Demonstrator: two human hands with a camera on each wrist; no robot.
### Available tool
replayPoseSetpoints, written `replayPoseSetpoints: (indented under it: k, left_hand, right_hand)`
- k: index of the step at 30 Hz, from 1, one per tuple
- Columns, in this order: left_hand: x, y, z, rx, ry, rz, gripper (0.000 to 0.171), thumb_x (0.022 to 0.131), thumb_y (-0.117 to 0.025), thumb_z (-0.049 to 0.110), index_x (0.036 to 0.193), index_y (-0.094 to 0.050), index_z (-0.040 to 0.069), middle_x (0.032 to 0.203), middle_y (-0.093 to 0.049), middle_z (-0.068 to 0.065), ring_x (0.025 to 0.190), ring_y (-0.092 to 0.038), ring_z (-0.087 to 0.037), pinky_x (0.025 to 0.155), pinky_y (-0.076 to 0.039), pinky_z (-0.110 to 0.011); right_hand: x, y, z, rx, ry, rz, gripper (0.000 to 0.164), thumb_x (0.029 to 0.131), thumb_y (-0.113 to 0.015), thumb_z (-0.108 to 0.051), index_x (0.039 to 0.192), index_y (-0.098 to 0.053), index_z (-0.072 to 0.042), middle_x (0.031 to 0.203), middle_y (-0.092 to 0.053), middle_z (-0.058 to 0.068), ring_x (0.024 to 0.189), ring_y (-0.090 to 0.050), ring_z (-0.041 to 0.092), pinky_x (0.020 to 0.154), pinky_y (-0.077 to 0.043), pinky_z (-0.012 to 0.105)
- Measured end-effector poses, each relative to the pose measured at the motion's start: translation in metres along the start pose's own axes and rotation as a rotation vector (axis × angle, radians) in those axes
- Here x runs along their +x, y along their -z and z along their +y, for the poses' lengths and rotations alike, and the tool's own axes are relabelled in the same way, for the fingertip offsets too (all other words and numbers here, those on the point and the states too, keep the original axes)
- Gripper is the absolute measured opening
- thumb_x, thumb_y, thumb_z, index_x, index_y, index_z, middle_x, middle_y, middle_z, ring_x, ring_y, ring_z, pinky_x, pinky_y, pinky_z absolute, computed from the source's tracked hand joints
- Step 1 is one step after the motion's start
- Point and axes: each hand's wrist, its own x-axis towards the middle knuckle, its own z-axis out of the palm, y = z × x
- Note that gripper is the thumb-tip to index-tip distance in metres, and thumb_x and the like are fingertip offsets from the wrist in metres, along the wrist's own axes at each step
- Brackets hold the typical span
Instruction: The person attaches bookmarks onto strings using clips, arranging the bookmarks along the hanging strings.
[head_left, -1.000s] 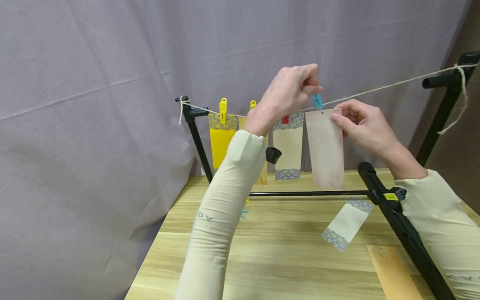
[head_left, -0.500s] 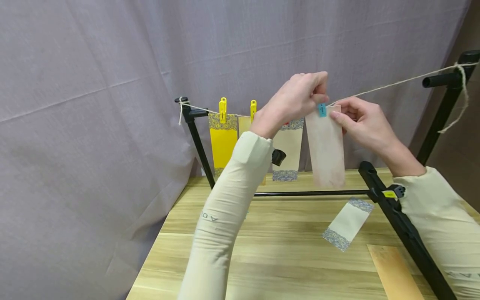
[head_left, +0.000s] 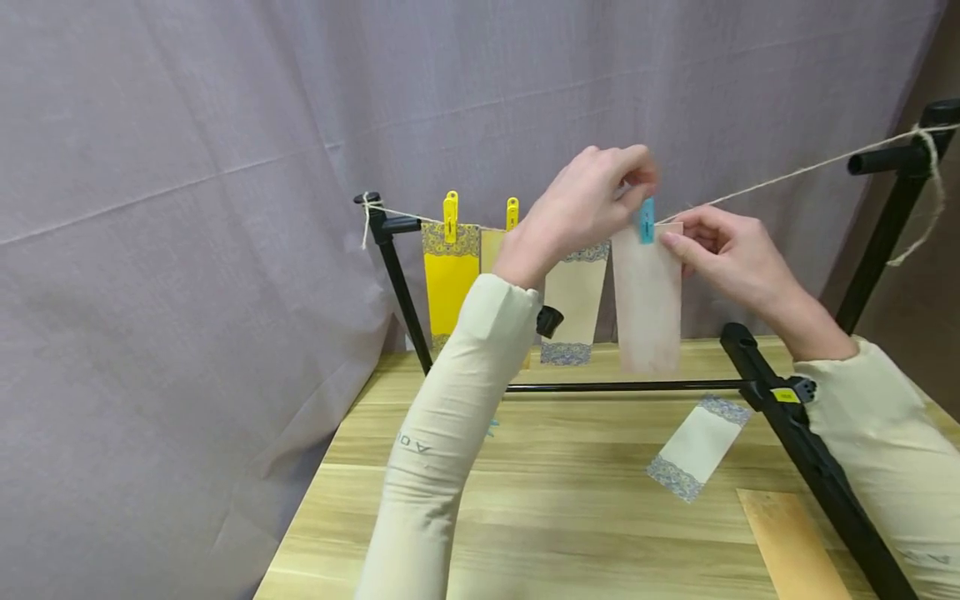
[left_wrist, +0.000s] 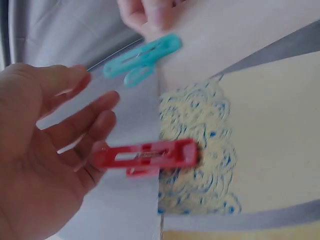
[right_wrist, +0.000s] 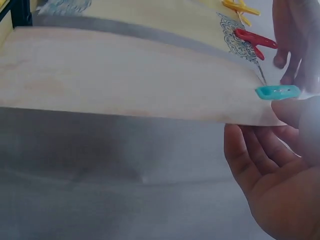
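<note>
The pale card [head_left: 648, 308] hangs below the blue clip [head_left: 647, 222], its edge pinched by the right hand [head_left: 729, 257] just right of the clip, the left hand [head_left: 583, 202] just left with fingers apart, and might drop if the clip misses the string [head_left: 780, 180].

Pale card [head_left: 647, 308]: off-white, faint pinkish blotches. Turquoise clip [head_left: 647, 221], red clip [left_wrist: 150, 154], yellow clips [head_left: 451, 218], each a solid colour. Yellow card [head_left: 452, 287]: bright, with greyish lace bands at both ends. Cream card [head_left: 577, 300]: plain middle, blue scrolling lace top and bottom. Loose card [head_left: 699, 446]: whitish centre, blue-grey lace ends. Orange card [head_left: 792, 542]: light orange. String [head_left: 795, 174] beige; frame [head_left: 812, 454] black. Curtain [head_left: 187, 108] lilac-grey. Table [head_left: 585, 517] pale yellowish, streaked with brown grain. Sleeves [head_left: 420, 508] cream, small dark lettering.
</note>
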Motion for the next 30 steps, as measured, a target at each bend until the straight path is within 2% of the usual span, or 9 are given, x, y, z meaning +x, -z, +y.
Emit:
replayPoseSetpoints:
  k: [4,9,14,20,25,30]
  left_hand:
    - [-0.01,0.004,-0.001,-0.007,-0.03,0.06,0.014,0.101,-0.053,0.02,0.106,-0.065,0.015,0.1,-0.068,0.008,0.089,-0.055,-0.004,0.082,-0.04,-0.013]
    - [-0.024,0.009,0.0,-0.036,-0.069,0.086,0.014,0.101,-0.053,0.019,0.106,-0.065,0.013,0.099,-0.069,0.005,0.089,-0.057,-0.005,0.085,-0.041,-0.012]
    - [-0.039,0.01,0.003,-0.088,-0.102,0.086,0.014,0.101,-0.053,0.018,0.104,-0.065,0.011,0.098,-0.069,0.003,0.089,-0.058,-0.004,0.083,-0.042,-0.012]
    - [-0.061,0.002,-0.001,-0.099,-0.198,0.17,0.013,0.1,-0.057,0.019,0.105,-0.065,0.01,0.094,-0.068,0.003,0.081,-0.054,-0.005,0.076,-0.043,-0.015]
    - [-0.08,-0.007,-0.011,-0.129,-0.251,0.267,0.013,0.098,-0.058,0.014,0.106,-0.066,0.006,0.096,-0.07,-0.001,0.083,-0.059,-0.004,0.076,-0.049,-0.017]
    - [-0.097,-0.016,-0.022,-0.158,-0.259,0.335,0.013,0.098,-0.059,0.012,0.105,-0.065,0.004,0.093,-0.072,-0.004,0.076,-0.058,-0.005,0.067,-0.048,-0.018]
  right_hand:
    - [-0.006,0.003,0.006,-0.07,-0.035,-0.025,0.03,0.097,-0.062,-0.03,0.114,-0.062,-0.005,0.077,-0.062,-0.003,0.064,-0.057,0.011,0.056,-0.043,0.019]
    - [-0.013,0.007,0.019,-0.097,-0.075,-0.051,0.035,0.097,-0.061,-0.032,0.121,-0.061,-0.005,0.087,-0.063,-0.006,0.068,-0.059,0.007,0.058,-0.047,0.017]
    - [-0.024,0.01,0.037,-0.128,-0.107,-0.097,0.037,0.098,-0.059,-0.033,0.123,-0.059,-0.006,0.102,-0.066,0.012,0.073,-0.059,-0.004,0.058,-0.05,0.018]
    - [-0.04,0.008,0.06,-0.162,-0.149,-0.152,0.039,0.099,-0.057,-0.035,0.125,-0.056,-0.006,0.109,-0.065,0.02,0.074,-0.057,-0.007,0.058,-0.051,0.02]
    - [-0.052,0.004,0.076,-0.184,-0.172,-0.214,0.042,0.1,-0.056,-0.034,0.127,-0.054,-0.002,0.112,-0.063,0.023,0.074,-0.054,-0.008,0.058,-0.051,0.021]
    - [-0.063,0.002,0.091,-0.235,-0.195,-0.276,0.042,0.1,-0.056,-0.036,0.126,-0.054,-0.002,0.11,-0.063,0.02,0.078,-0.055,0.002,0.059,-0.051,0.022]
